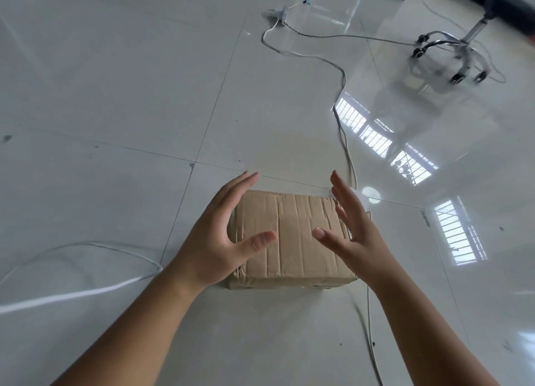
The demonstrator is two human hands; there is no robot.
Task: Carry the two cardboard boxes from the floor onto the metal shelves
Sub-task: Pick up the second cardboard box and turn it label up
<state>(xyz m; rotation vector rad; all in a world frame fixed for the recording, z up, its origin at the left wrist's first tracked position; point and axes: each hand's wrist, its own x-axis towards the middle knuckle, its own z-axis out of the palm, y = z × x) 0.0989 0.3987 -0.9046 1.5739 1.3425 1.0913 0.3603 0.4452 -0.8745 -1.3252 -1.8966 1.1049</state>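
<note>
On the glossy tiled floor (115, 81), straight below the camera, 1 taped cardboard box (292, 241) is sitting flat, and only this 1 of the 2 boxes is showing; the metal shelves are not showing at all. Both hands are hovering over it with palms facing each other and fingers spread: the left hand (214, 238) is lining up with the box's left edge and the right hand (351, 235) with its right edge, neither one gripping anything, and whether they are touching the cardboard cannot be told from this angle. The likeliest trouble seems to be the white cable (343, 102), which is snaking down the tiles and passing just beside the box's right side, possibly under its corner; a lift could be dragging it along, or a foot could be catching it on the walk away. Another cable (86, 291) is lying to the left, near the left forearm. The tape-wrapped faces look slick, so a squeeze from the sides alone is probably risking a slip. A wheeled chair base (451, 58) is standing well apart, at the upper right.
</note>
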